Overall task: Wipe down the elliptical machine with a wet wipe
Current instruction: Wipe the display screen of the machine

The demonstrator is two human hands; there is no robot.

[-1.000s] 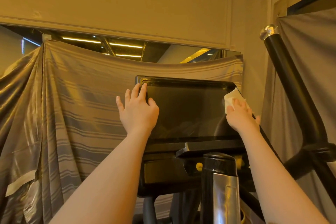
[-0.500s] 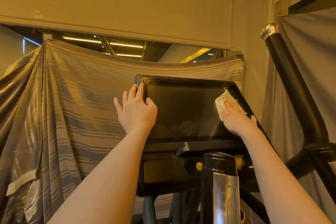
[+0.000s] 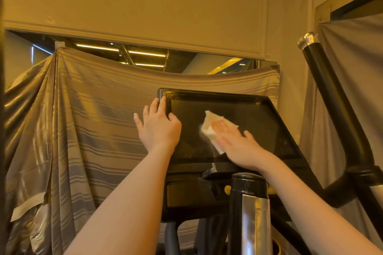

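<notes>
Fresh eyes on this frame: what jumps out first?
The dark screen at centre, with the right hand pressing a white wipe flat on its middle. The left hand holds the screen's left edge. A striped sheet drapes behind on the left, and a black handlebar rises at right.

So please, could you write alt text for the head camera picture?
A right hand presses a white wet wipe flat on the dark rectangular console screen of a black elliptical machine, while the left hand holds the screen's left edge.
</notes>
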